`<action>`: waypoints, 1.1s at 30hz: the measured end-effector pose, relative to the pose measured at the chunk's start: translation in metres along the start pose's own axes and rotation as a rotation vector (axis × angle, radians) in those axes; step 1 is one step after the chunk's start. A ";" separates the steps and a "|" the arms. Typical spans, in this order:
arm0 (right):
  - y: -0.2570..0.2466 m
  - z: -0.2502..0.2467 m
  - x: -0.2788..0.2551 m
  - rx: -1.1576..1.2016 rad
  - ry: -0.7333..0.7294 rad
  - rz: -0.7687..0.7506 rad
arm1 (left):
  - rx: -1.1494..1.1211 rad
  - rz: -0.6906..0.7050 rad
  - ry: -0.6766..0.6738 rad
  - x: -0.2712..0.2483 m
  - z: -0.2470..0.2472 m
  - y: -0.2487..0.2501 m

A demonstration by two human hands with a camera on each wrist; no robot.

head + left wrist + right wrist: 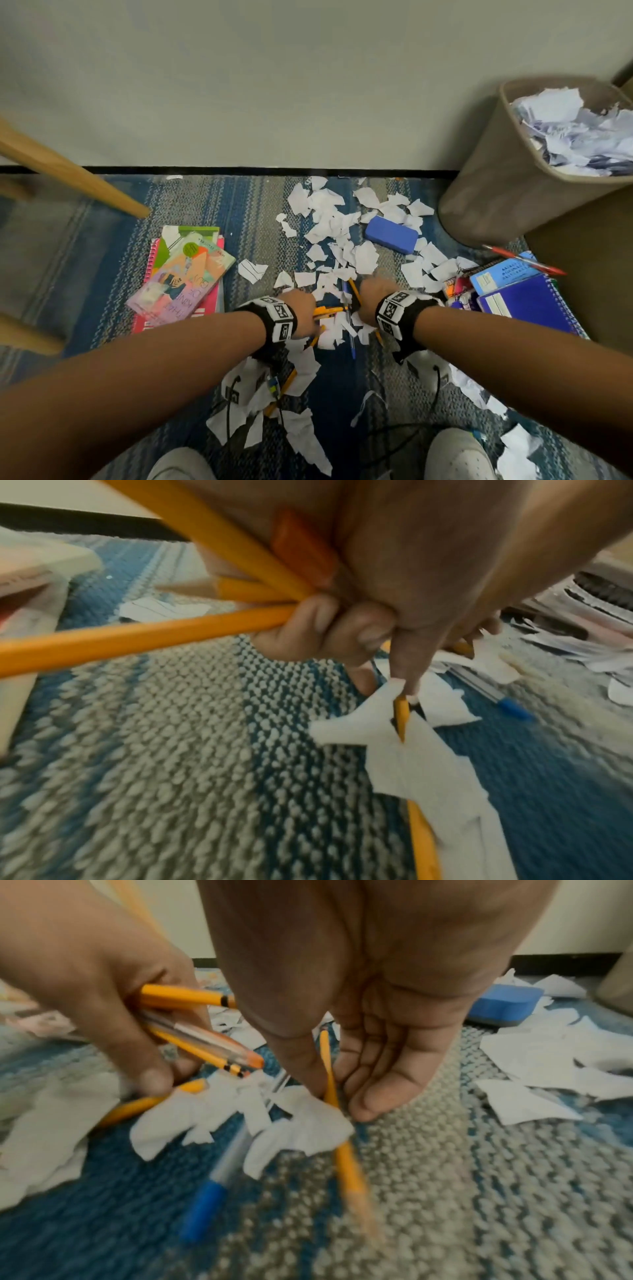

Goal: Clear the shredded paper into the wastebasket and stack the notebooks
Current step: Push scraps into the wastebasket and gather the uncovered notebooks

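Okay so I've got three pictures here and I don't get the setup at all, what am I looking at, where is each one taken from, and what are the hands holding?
No machine here: a person works with bare hands, wearing one camera on the head and one on each wrist, on black bands with printed markers.

The head picture looks down at a blue and grey woven rug. Torn white paper scraps lie scattered over it, around a blue block eraser. A tan wastebasket, already holding paper, stands at the right. Colourful notebooks lie at the left, purple and blue spiral notebooks at the right.

The left wrist picture looks along the left hand, which grips several yellow pencils.

The right wrist picture shows the right hand with thumb and fingers closing on another yellow pencil on the rug. A blue-capped pen lies beside it.
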State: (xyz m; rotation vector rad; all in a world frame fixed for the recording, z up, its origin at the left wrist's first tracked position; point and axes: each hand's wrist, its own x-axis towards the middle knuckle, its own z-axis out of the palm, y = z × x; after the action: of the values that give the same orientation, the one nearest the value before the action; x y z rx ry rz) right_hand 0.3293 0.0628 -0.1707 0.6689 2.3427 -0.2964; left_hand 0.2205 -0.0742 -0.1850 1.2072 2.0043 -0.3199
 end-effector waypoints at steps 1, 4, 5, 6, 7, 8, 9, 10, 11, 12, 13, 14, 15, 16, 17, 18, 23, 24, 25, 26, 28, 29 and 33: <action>-0.001 0.002 0.001 0.002 0.005 -0.004 | 0.016 0.013 -0.001 -0.001 0.003 0.002; -0.004 0.000 0.003 0.049 0.071 0.008 | 0.027 0.028 0.053 -0.007 0.005 0.005; -0.005 -0.002 0.004 0.079 0.074 0.024 | 0.026 0.026 0.072 -0.009 0.004 0.006; -0.004 -0.005 0.006 0.107 0.072 0.040 | 0.011 0.020 0.086 -0.010 0.004 0.006; -0.004 -0.007 0.008 0.133 0.065 0.051 | -0.018 0.014 0.087 -0.010 0.004 0.006; -0.003 -0.008 0.010 0.160 0.058 0.056 | -0.056 0.012 0.084 -0.011 0.004 0.005; -0.003 -0.007 0.012 0.174 0.058 0.055 | -0.106 0.007 0.085 -0.011 0.003 0.004; -0.003 -0.006 0.014 0.175 0.061 0.055 | -0.154 -0.002 0.104 -0.010 0.001 0.002; -0.003 -0.003 0.016 0.171 0.062 0.059 | -0.191 -0.017 0.130 -0.010 -0.003 0.000; -0.004 0.000 0.017 0.162 0.058 0.065 | -0.210 -0.028 0.154 -0.010 -0.009 -0.004; -0.004 0.004 0.018 0.152 0.053 0.069 | -0.205 -0.033 0.170 -0.010 -0.015 -0.007; -0.004 0.004 0.019 0.141 0.049 0.066 | -0.177 -0.030 0.185 -0.009 -0.023 -0.012; -0.004 0.004 0.019 0.133 0.041 0.058 | -0.146 -0.027 0.203 -0.008 -0.031 -0.018; -0.004 0.002 0.019 0.129 0.037 0.047 | -0.131 -0.022 0.233 -0.008 -0.041 -0.023; -0.004 -0.001 0.019 0.128 0.043 0.035 | -0.139 -0.014 0.272 -0.007 -0.052 -0.029; -0.005 -0.004 0.019 0.130 0.045 0.027 | -0.166 0.000 0.310 -0.007 -0.062 -0.036; -0.009 -0.015 0.016 0.027 0.045 -0.017 | -0.361 0.082 0.426 -0.006 -0.098 -0.058; -0.007 -0.015 0.017 0.022 0.052 -0.035 | -0.397 0.082 0.437 -0.005 -0.101 -0.060; -0.004 -0.015 0.017 0.027 0.060 -0.058 | -0.425 0.079 0.437 -0.004 -0.103 -0.062; -0.002 -0.016 0.017 0.039 0.066 -0.083 | -0.446 0.076 0.430 -0.003 -0.106 -0.064; 0.003 -0.022 0.018 0.074 0.061 -0.118 | -0.469 0.079 0.432 0.000 -0.110 -0.067; 0.005 -0.027 0.018 0.096 0.051 -0.124 | -0.484 0.081 0.441 0.000 -0.112 -0.068; 0.014 -0.055 0.017 0.173 -0.007 -0.142 | -0.464 0.049 0.485 0.002 -0.117 -0.073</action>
State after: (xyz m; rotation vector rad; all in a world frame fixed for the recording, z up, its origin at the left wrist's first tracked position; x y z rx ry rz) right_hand 0.2957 0.1018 -0.1418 0.5818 2.3808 -0.5692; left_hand 0.1025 -0.0457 -0.1190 1.0937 2.2723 0.4873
